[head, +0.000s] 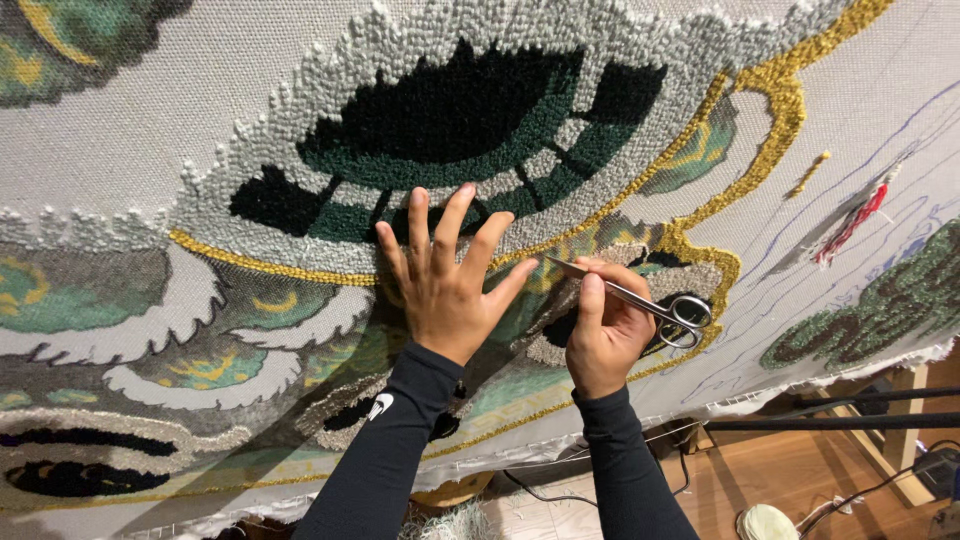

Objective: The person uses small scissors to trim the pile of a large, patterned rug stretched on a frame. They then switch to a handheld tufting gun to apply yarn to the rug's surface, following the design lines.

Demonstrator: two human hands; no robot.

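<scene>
A: Grip first. Right hand is clenched on the scissors, thumb laid along the shank, the finger loops sticking out past the knuckles toward lower right.

B: Blades apart or together?

A: Cannot tell; they show as a single thin sliver. The tip sits at the upper-left end, just beside the left hand's thumb.

B: Long axis?

A: Runs from lower right up to upper left, shallow slope, nearly flat against the rug. Tip points at the gold line and the pile just under it.

B: Left hand?

A: Left hand grasps nothing. Palm flat on the rug, fingers fanned upward, fingertips lying on the dark green patch edge. It presses the pile just left of the scissor tip.

B: So which hand is nearer the spot?

A: Both border it. The tip lies in the gap between left thumb and right thumb; the worked pile is up and left of the right hand's grip, touching or nearly touching the tip. Contact itself is too small to confirm.

B: Surroundings?

A: Rug hangs stretched on a frame, tufted in grey, green, black, gold. Bare backing at right with drawn lines and a red yarn tuft. Below the lower edge: wooden floor, cables, a pale yarn ball.
</scene>
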